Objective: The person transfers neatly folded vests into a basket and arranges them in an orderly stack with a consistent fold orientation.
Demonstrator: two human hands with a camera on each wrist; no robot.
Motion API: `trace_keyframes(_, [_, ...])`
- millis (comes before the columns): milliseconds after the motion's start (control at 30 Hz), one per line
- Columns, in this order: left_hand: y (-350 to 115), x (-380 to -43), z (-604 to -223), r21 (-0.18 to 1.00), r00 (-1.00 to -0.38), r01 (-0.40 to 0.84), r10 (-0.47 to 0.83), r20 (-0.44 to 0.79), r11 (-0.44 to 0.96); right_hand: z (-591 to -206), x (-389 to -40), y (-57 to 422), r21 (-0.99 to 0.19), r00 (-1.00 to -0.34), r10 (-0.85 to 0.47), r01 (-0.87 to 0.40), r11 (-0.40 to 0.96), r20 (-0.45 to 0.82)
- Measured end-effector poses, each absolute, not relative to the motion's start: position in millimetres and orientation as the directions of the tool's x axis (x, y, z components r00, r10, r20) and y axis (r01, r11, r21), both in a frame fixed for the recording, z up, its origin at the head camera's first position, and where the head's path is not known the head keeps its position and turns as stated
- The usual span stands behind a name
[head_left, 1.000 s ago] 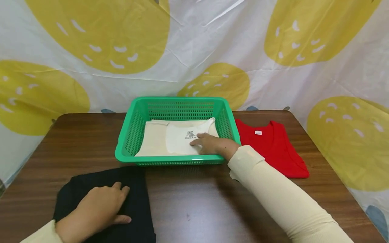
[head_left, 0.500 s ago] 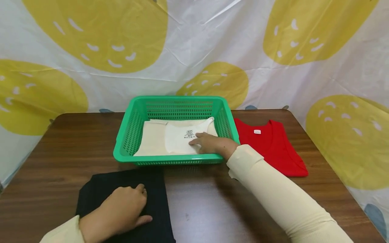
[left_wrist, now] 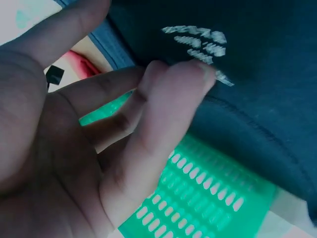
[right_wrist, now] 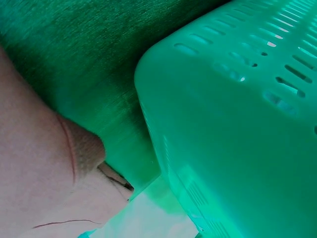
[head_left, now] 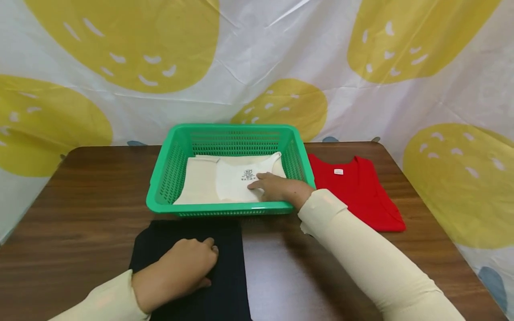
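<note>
My left hand [head_left: 182, 267] lies on a folded black shirt [head_left: 229, 276] in front of the basket, fingertips pressing on it. White print [left_wrist: 200, 47] shows on the black shirt in the left wrist view, near the hand's bent fingers; the thumb stays apart from them. Over the near right rim of a green plastic basket [head_left: 225, 209] reaches my right hand [head_left: 275, 187]. It rests on a folded cream shirt [head_left: 201, 178] with a white, printed middle, thumb and forefinger spread. Only the edge of the right hand [right_wrist: 44, 163] shows beside the basket wall in the right wrist view.
A folded red V-neck shirt [head_left: 353, 191] with a white label lies right of the basket, partly behind the right sleeve. A brown wooden table [head_left: 80, 214] bears everything. Behind it hangs a white cloth [head_left: 249, 53] with yellow shapes.
The left hand has slid the black shirt to the right across the table, bringing it in front of the basket. The right hand stays on the cream shirt. The view has shifted slightly.
</note>
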State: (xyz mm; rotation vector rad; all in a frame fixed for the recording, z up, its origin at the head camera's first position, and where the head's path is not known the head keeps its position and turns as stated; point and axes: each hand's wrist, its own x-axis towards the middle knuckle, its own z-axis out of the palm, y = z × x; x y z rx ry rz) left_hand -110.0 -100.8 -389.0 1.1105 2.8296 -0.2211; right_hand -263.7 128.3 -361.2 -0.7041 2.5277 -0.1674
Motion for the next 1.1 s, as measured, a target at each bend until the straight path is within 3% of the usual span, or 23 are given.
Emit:
trace_keyframes(400, [-61, -117, -387, -0.091, -0.74, 0.672, 0.662, -0.116, 0.735, -359, -264, 128, -0.225, -0.744, -0.489, -0.436, 0.872, -0.455])
trace_keyframes(1100, [-21, -121, -388, -0.103, -0.662, 0.75, 0.743, -0.099, 0.654, -359, -263, 128, -0.254, -0.746, -0.482, -0.41, 0.876, -0.46])
